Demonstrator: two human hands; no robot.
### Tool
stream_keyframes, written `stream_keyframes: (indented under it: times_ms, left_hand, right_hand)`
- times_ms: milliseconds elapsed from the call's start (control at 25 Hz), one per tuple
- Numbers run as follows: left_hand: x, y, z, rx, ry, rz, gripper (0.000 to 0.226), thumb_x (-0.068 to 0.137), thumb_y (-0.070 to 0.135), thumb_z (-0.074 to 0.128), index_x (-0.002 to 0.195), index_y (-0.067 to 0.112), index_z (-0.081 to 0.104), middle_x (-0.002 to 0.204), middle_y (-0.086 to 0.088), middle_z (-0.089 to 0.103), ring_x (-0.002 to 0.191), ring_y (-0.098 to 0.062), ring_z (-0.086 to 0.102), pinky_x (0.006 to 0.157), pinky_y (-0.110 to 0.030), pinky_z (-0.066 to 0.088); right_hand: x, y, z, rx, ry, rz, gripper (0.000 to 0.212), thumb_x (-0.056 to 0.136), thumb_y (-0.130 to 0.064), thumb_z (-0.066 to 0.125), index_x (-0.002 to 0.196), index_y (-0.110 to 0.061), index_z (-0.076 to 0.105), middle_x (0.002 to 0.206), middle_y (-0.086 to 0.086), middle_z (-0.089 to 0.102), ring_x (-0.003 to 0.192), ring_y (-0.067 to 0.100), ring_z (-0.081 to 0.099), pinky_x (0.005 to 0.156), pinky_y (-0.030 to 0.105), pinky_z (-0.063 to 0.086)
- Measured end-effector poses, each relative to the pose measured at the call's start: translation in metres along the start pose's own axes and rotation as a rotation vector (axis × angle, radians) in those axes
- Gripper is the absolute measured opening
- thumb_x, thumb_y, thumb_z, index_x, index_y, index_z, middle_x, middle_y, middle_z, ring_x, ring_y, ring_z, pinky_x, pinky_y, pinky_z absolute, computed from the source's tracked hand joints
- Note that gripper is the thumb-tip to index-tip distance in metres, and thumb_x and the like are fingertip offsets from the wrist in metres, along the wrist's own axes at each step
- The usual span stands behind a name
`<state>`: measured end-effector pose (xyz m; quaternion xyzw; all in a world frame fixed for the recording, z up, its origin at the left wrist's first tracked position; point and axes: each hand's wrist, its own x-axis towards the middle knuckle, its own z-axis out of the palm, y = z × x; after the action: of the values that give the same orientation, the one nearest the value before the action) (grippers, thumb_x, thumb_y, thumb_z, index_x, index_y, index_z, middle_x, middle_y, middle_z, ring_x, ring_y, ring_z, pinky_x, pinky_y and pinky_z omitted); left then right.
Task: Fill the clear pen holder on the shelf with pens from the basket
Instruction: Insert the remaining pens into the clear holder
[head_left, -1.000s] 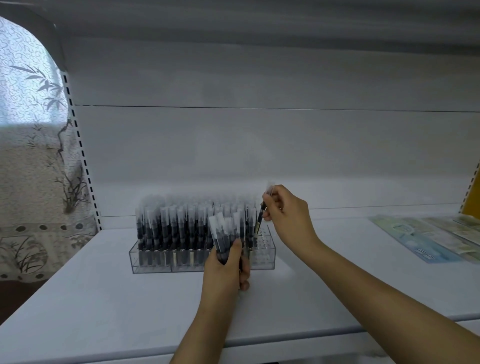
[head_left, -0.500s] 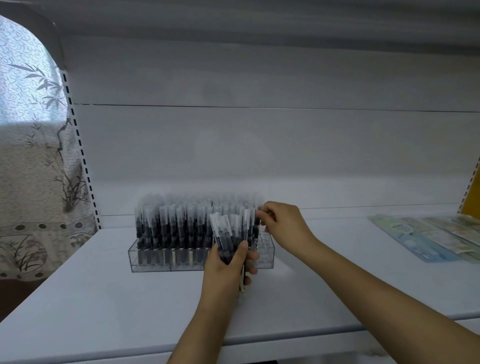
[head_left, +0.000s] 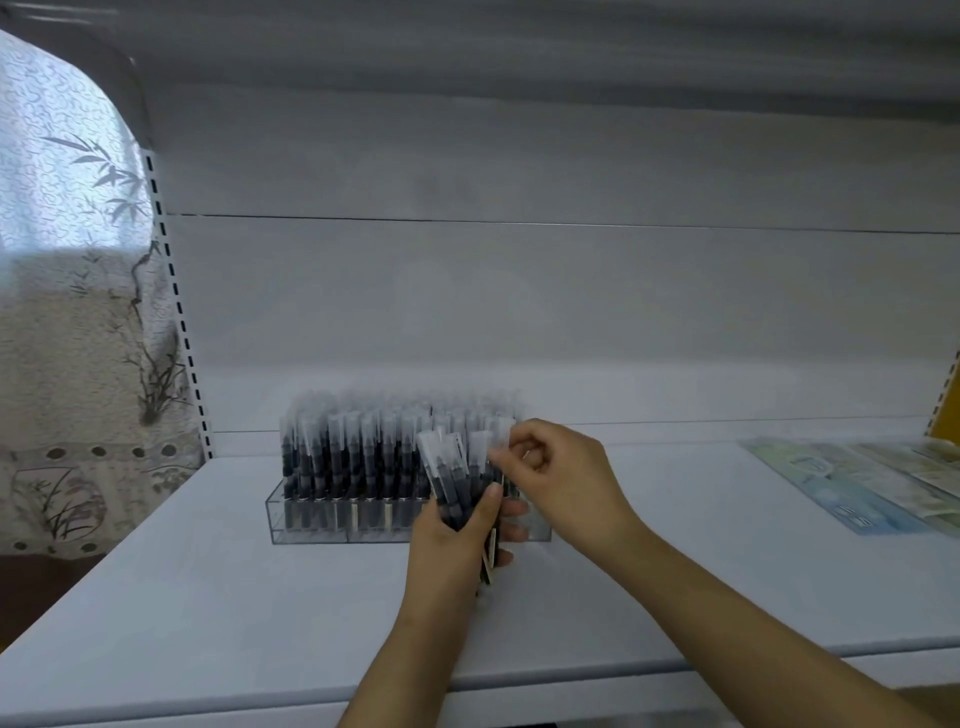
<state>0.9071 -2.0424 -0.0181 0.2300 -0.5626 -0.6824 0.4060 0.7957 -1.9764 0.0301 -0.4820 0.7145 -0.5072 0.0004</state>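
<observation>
Left hand (head_left: 457, 535) holds pens (head_left: 454, 473); right hand (head_left: 563, 480) pinches one

The pen holder (head_left: 332, 525) front-right corner is hidden by the left hand (head_left: 457, 540) & its pen bundle (head_left: 457, 478). Rear pen caps are blurred. Right hand (head_left: 566, 483) pinch can't be made out. Printed sheets (head_left: 857, 483) cut off at right edge.

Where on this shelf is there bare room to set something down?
Bare shelf lies left of the clear pen holder, along the front edge, and between the holder and the printed sheets at right. It is crowded at the holder's right end, where the left hand, its pen bundle and right hand meet.
</observation>
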Motion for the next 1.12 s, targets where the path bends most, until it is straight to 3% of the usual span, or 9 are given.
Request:
stream_keyframes:
  times_ms: [160,240,440,720,920,1120]
  left_hand:
    - [-0.002,-0.001,0.001,-0.103,0.003,-0.033,0.022,0.095,0.022,0.063,0.101,0.002,0.072,0.084,-0.016,0.077,0.071,-0.023,0.075,0.059,-0.03,0.058]
    - [0.0,-0.002,0.002,-0.095,0.044,-0.035,0.021,0.096,0.025,0.062,0.099,0.007,0.073,0.08,-0.012,0.077,0.066,-0.019,0.073,0.059,-0.03,0.057]
    - [0.003,-0.005,-0.002,-0.077,0.082,-0.006,0.026,0.097,0.03,0.059,0.1,0.009,0.074,0.063,-0.007,0.066,0.046,-0.015,0.05,0.048,-0.029,0.039]
    - [0.009,-0.009,-0.001,-0.064,0.04,-0.045,0.025,0.098,0.03,0.058,0.1,0.01,0.074,0.058,-0.006,0.058,0.039,-0.011,0.039,0.041,-0.025,0.031]
    - [0.009,-0.007,-0.001,-0.043,0.033,-0.046,0.025,0.103,0.022,0.052,0.102,0.008,0.073,0.057,-0.007,0.059,0.037,-0.011,0.037,0.04,-0.023,0.026]
    - [0.006,-0.004,0.001,0.013,0.025,-0.041,0.026,0.104,0.018,0.048,0.104,0.009,0.072,0.058,-0.004,0.065,0.038,-0.011,0.041,0.04,-0.024,0.03]
  right_hand:
    - [0.018,-0.003,-0.012,0.314,0.206,0.033,0.012,0.097,-0.024,0.062,0.091,-0.015,0.065,0.08,0.002,0.071,0.064,0.007,0.065,0.062,0.018,0.049]
    - [0.023,-0.002,-0.025,0.275,0.307,-0.053,0.011,0.1,-0.023,0.057,0.094,-0.015,0.062,0.081,0.003,0.07,0.067,0.01,0.067,0.06,0.018,0.05]
    - [0.025,0.014,-0.018,-0.002,0.148,-0.115,0.012,0.101,-0.028,0.054,0.094,-0.018,0.056,0.081,-0.002,0.067,0.074,0.014,0.068,0.073,0.039,0.059]
    - [0.034,0.019,-0.016,-0.1,0.103,-0.156,0.015,0.102,-0.028,0.051,0.095,-0.016,0.055,0.077,-0.001,0.067,0.069,0.003,0.068,0.07,0.032,0.057]
    - [0.029,0.037,-0.001,-0.284,-0.078,-0.072,0.025,0.102,-0.03,0.051,0.089,-0.01,0.057,0.078,0.005,0.066,0.071,0.02,0.066,0.072,0.046,0.054]
    - [0.017,0.027,-0.006,-0.297,0.092,-0.016,0.029,0.099,-0.051,0.046,0.105,-0.023,0.05,0.083,-0.01,0.053,0.073,0.005,0.054,0.062,0.025,0.043]
